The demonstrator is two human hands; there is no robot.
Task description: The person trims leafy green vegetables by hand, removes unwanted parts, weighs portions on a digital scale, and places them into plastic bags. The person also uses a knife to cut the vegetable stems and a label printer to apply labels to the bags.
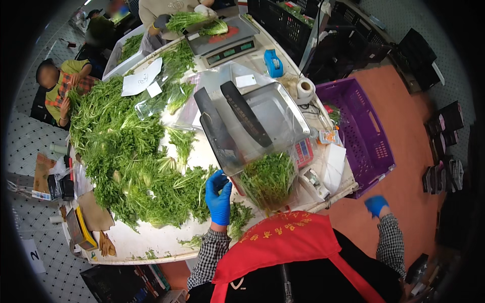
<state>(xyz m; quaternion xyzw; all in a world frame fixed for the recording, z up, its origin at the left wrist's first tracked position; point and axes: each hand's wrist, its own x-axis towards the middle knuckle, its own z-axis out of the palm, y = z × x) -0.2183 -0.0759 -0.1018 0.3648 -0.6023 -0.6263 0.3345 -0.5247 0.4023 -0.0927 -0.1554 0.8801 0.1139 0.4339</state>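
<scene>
My left hand (218,199), in a blue glove, is at the near edge of the metal tray (280,106), thumb and fingers apart, with nothing seen in it. A clear plastic bag of leafy greens (269,178) lies just to its right, in front of the tray. Two dark strips (246,113) rest across the tray. Away to the right, beyond the table's edge, my right hand (376,205), also gloved blue, hangs over the orange floor; its fingers look bunched, and whether it holds anything is unclear. Loose frisée-like greens (129,151) are heaped left of my left hand.
A purple crate (363,140) stands against the table's right side. At the far end a person handles greens by a weighing scale (227,45); another person (64,91) is at the left. A blue tape dispenser (273,63), a label roll (305,88) and a red calculator (304,152) line the right edge.
</scene>
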